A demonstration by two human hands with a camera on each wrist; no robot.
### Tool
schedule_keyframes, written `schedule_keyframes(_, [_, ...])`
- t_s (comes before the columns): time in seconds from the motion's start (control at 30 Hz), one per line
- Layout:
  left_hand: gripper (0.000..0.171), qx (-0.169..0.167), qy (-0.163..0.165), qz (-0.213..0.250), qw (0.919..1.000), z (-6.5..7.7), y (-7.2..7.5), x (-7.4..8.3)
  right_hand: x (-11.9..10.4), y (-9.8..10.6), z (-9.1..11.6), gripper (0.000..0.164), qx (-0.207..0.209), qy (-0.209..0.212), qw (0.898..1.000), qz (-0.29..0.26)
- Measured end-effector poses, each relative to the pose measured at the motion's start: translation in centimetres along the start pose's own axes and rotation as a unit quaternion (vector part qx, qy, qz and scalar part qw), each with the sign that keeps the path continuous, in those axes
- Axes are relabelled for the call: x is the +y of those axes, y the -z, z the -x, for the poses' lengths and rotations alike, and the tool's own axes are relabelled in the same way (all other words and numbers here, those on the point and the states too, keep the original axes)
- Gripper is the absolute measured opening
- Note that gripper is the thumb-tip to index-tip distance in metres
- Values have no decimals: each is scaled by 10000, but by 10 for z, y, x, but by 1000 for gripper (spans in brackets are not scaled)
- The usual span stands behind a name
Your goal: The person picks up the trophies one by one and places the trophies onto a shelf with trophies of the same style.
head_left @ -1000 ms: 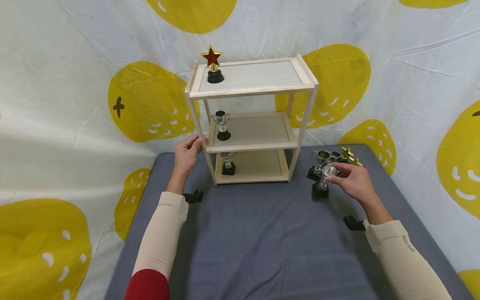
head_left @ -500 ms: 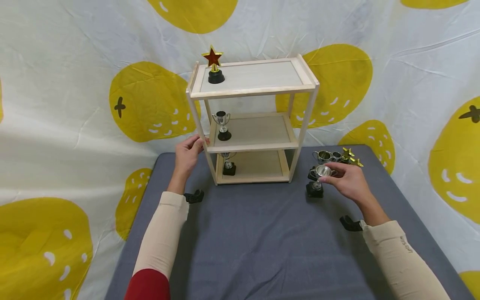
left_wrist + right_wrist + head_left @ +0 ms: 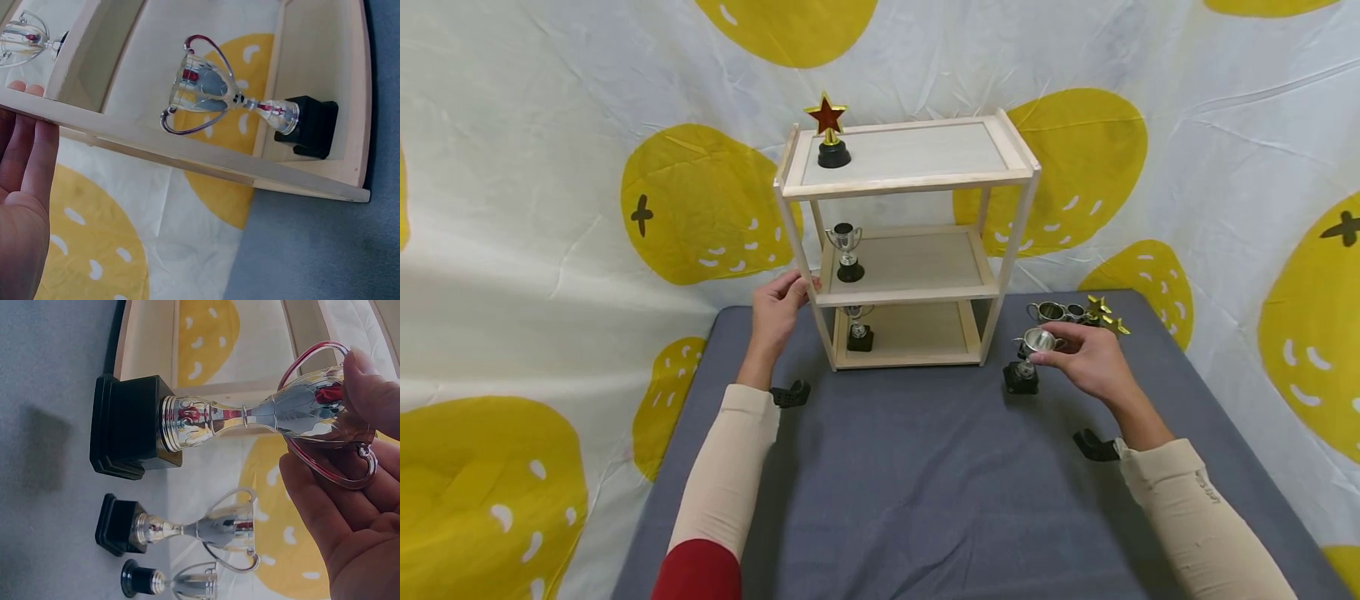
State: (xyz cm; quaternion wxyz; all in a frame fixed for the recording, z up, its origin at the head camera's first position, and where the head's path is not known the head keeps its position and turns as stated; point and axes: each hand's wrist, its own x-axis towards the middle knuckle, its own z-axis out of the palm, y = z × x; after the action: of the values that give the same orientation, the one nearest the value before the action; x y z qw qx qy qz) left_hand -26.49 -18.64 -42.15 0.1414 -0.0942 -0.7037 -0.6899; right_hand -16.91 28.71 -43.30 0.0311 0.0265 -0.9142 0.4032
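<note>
Head: silver trophy cup (image 3: pixel 1038 340) is shifted slightly leftward, farther from other trophies (image 3: pixel 1051 312), nearer wooden rack (image 3: pixel 910 185) | Left wrist: rack post (image 3: pixel 156 139) is touched by left hand (image 3: pixel 25 194), fingers nearly straight | Right wrist: cup is pinched by right hand (image 3: pixel 365 487) above table (image 3: pixel 37 531)

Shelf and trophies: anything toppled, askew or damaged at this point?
Nothing stands out. The star trophy, middle-shelf cup and bottom-shelf cup stand upright on the shelf, and the held cup in the right hand shows no damage. The gold stars beyond it are partly hidden, so I can't judge them.
</note>
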Motion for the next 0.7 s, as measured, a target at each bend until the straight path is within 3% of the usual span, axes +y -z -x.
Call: schedule_keyframes(0.7, [37,30,57,42,10000,-1,0,-1,-15,-16,-14,53,-240,367,9990,24])
